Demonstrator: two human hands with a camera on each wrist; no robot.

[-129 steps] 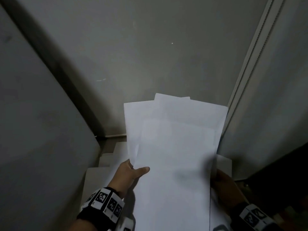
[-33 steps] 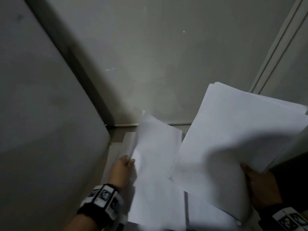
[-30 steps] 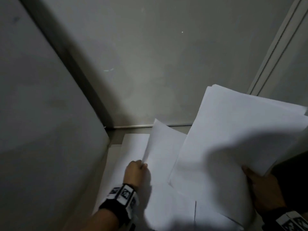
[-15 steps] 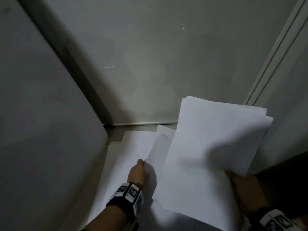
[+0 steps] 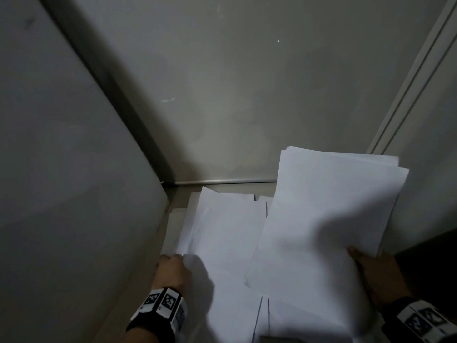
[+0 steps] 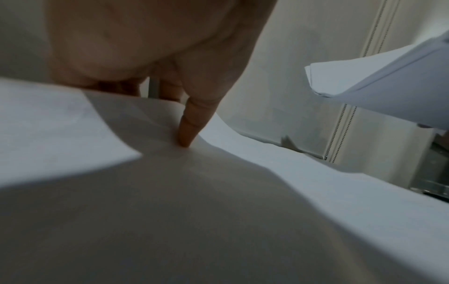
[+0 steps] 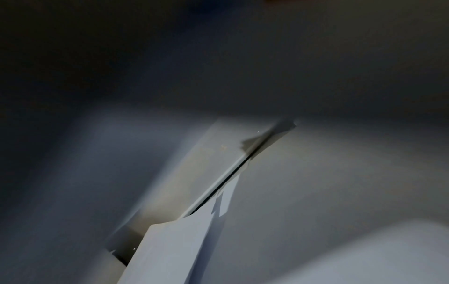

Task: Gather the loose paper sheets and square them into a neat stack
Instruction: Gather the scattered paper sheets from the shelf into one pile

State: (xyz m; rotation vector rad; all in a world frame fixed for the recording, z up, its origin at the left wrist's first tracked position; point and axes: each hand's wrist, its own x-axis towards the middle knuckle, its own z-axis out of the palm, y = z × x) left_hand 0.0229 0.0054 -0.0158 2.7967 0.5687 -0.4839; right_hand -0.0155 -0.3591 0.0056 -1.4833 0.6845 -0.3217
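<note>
Several loose white sheets [image 5: 222, 233] lie overlapping on a pale surface in a corner. My left hand [image 5: 173, 264] is at the near left edge of the top loose sheet [image 6: 243, 192] and pinches it. In the left wrist view one fingertip [image 6: 185, 138] presses down on the sheet, the paper's edge curls up, and the other fingers are hidden behind it. My right hand [image 5: 368, 271] grips the near right corner of a gathered stack [image 5: 321, 219], held up above the loose sheets. This stack's [image 6: 376, 86] far edges are slightly fanned. The right wrist view is dark and blurred.
Grey walls close in on the left [image 5: 61, 169] and at the back [image 5: 247, 82], meeting at a metal strip [image 5: 222, 181]. A ribbed vertical trim [image 5: 408, 90] runs up the right side. A dark area [image 5: 432, 256] lies at the right near my right hand.
My left hand has slid left and nearer along the loose sheet's edge, and that sheet now lies flatter and wider. The right hand has brought its stack back in from the far right.
</note>
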